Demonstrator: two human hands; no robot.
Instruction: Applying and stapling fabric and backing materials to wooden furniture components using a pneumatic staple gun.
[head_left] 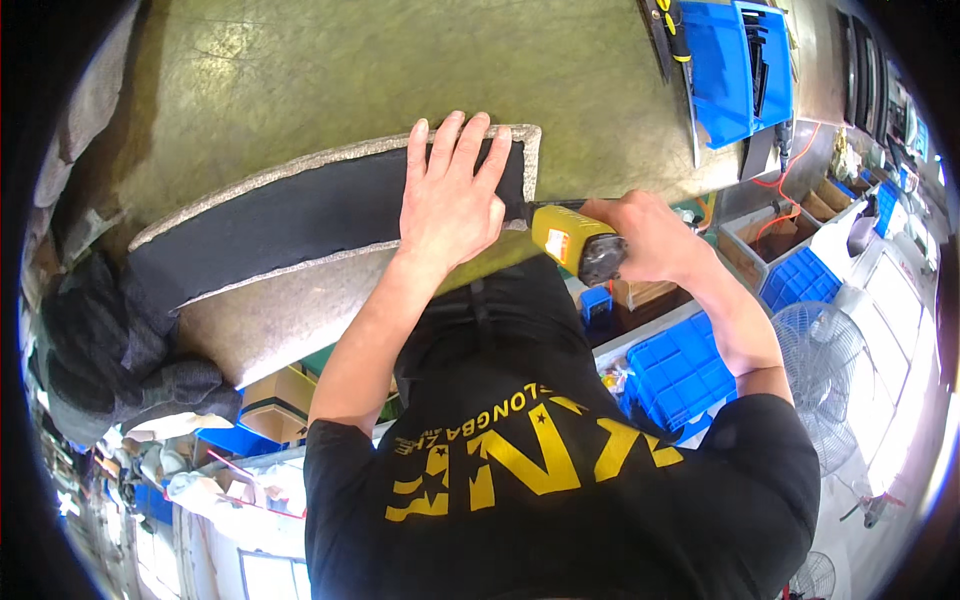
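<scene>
A long, curved black panel (pixel 300 210) with a fuzzy beige-grey edge lies on the workbench. My left hand (pixel 450 195) rests flat near its right end, fingers stretched over the far edge. My right hand (pixel 645 235) is wrapped round a yellow-and-black power tool (pixel 570 238) that looks like a drill. The tool lies level, its nose pointing left at the near right corner of the panel. Whether the tip touches the panel, I cannot tell.
On the bench (pixel 300 65) at the far right stand blue bins (pixel 722 70) with black strips, beside yellow-handled pliers (pixel 675 35). Dark cloth (pixel 130 360) hangs at the left end. Blue crates (pixel 680 375) and a fan (pixel 820 380) stand on the right.
</scene>
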